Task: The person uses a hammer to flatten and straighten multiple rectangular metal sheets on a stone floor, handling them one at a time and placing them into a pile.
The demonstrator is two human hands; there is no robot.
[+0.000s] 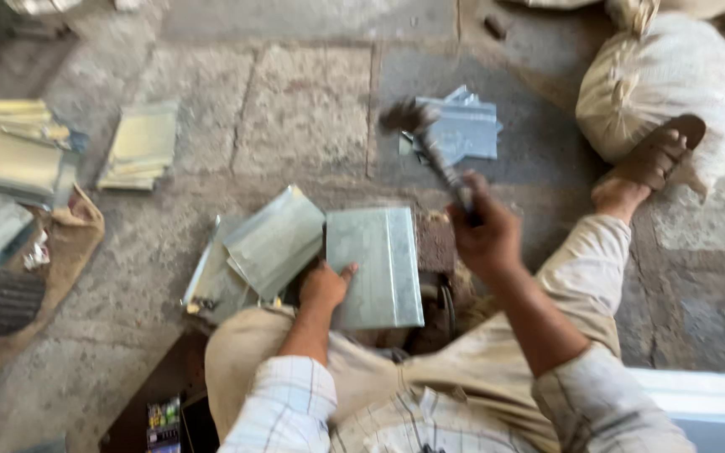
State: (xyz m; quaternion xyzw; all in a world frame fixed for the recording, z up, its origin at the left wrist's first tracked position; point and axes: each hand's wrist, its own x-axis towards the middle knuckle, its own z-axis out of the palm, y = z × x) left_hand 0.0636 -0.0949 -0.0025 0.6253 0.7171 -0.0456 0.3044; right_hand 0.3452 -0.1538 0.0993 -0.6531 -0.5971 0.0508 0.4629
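Flat grey metal sheet (377, 264) pinned by left hand (323, 288), right hand (487, 237) gripping blurred hammer (430, 151) — hands apart

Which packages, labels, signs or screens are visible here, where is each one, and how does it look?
Sack: top right on the stone floor, bulging, off-white woven cloth.
Small printed packet: bottom edge, left of the person's knee, rectangular, green, yellow and dark.
No signs or screens.
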